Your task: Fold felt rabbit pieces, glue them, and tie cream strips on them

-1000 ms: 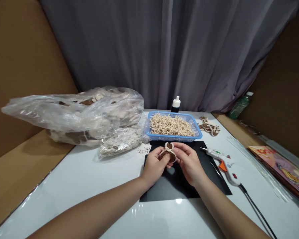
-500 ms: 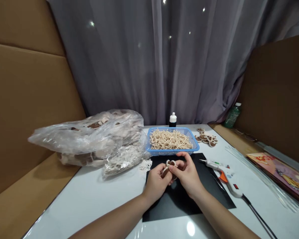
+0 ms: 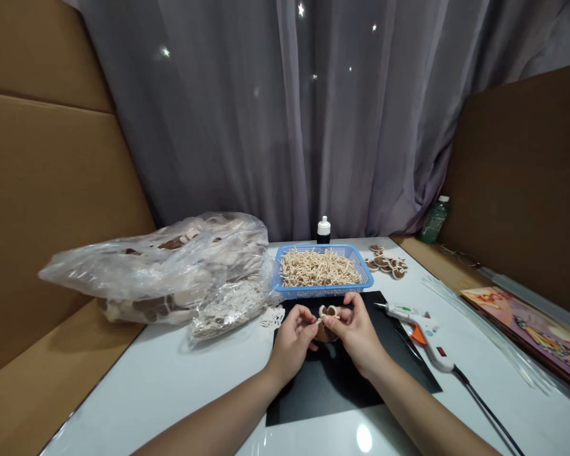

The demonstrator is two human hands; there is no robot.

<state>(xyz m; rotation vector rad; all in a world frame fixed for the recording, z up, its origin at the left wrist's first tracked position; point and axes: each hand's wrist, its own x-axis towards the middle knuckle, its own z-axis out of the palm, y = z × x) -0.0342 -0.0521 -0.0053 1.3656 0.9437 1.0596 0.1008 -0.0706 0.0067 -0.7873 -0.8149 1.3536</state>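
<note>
Both my hands meet over a black mat (image 3: 342, 380) on the white table. My right hand (image 3: 356, 335) pinches a small brown and cream wooden ornament (image 3: 327, 311) with a loop top. My left hand (image 3: 292, 339) is closed in a pinch at the ornament's left side, fingertips touching it. Just behind the hands stands a blue basket (image 3: 323, 290) full of thin tan sticks.
A white glue gun (image 3: 420, 326) with orange trigger and black cord lies right of the mat. A clear plastic bag (image 3: 161, 266) of wooden pieces lies at left. Finished ornaments (image 3: 386, 261), a small bottle (image 3: 323, 230), a green bottle (image 3: 434, 219), colourful paper (image 3: 527, 323). Cardboard walls both sides.
The head tilted up, so the scene sits lower in view. My hands have turned the ornament; the left hand now pinches its side instead of cupping it.
</note>
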